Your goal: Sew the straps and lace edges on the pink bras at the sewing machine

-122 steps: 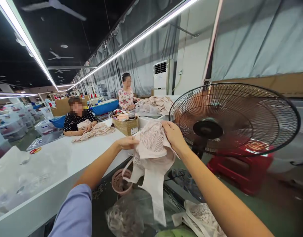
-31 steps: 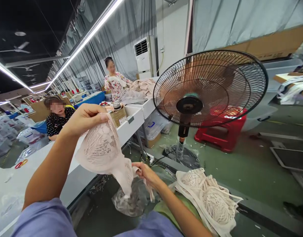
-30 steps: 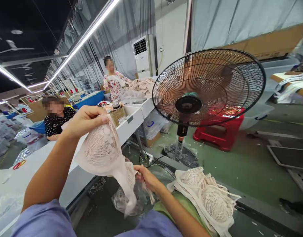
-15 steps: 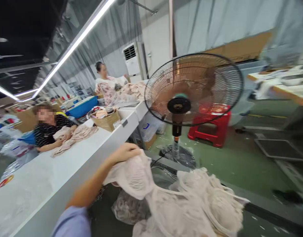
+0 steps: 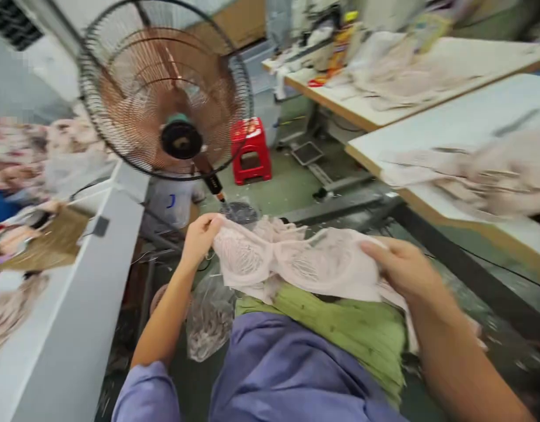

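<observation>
A pale pink bra [image 5: 305, 261] is stretched out between my two hands, its cups side by side over my lap. My left hand [image 5: 200, 237] pinches its left end, fingers closed on the fabric. At the other end my right hand [image 5: 404, 266] grips the wing, thumb on top and the other fingers mostly hidden behind. More pale fabric [image 5: 281, 228] shows just behind the bra. Green cloth [image 5: 340, 325] lies under it, over my blue garment.
A standing fan [image 5: 182, 136] is ahead on the left, with a red stool [image 5: 251, 151] behind it. Pale garments [image 5: 494, 170] lie on the right table [image 5: 432, 126]. A white table [image 5: 72, 305] runs along my left. A clear plastic bag [image 5: 211, 316] sits low beside me.
The view has swung right and down. The bra is now held level across my lap by both hands; before, only my left hand showed, holding one end of the pale garments.
</observation>
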A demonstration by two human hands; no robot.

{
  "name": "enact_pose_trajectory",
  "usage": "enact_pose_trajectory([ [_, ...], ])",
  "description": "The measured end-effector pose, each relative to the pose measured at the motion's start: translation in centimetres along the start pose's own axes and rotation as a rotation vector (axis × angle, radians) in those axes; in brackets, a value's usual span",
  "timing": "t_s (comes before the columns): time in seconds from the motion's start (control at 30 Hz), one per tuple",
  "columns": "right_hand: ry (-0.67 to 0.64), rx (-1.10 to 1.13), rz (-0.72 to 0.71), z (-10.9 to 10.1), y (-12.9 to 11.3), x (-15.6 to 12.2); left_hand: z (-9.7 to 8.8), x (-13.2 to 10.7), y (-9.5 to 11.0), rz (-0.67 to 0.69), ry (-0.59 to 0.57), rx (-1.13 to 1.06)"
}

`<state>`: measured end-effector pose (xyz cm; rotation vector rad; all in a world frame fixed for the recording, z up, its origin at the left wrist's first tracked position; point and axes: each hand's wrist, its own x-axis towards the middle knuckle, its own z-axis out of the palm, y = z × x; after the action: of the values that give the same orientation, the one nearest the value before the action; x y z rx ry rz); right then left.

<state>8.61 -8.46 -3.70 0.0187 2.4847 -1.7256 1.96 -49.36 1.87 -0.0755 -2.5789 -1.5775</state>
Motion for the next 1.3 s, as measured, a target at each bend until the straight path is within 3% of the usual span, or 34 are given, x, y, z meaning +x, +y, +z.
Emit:
enact_pose_trajectory([
  [0.1,0.030,0.027,0.121,0.2,2.3,2.0,2.3,2.2,-2.9,0.002,-0.060,-0.035],
  [0.23,-0.018,-0.161,0.087,2.7,6.0,3.4,5.9,3.7,-7.4,-0.019,-0.081,0.008],
  [0.37,-0.050,-0.157,0.142,4.6,9.4,3.8,8.9,5.3,-12.0,-0.063,-0.091,0.045],
  [0.5,-0.094,-0.086,0.219,5.4,10.9,3.7,10.6,6.0,-15.6,-0.105,-0.089,0.052],
  [0.6,-0.125,0.001,0.272,5.9,11.5,3.4,11.1,5.8,-17.1,-0.119,-0.080,0.045],
  [0.83,-0.156,0.172,0.377,7.1,11.9,3.4,10.8,3.4,-17.6,-0.156,0.007,0.056],
  [1.03,-0.158,0.257,0.409,7.4,10.8,3.3,9.8,-2.4,-15.8,-0.210,0.171,0.136],
  [1.17,-0.121,0.273,0.419,7.4,10.2,2.7,10.4,-7.4,-14.7,-0.339,0.107,0.062],
  [1.3,-0.027,0.242,0.417,7.7,9.5,1.7,11.5,-11.4,-15.3,-0.611,-0.032,-0.129],
])
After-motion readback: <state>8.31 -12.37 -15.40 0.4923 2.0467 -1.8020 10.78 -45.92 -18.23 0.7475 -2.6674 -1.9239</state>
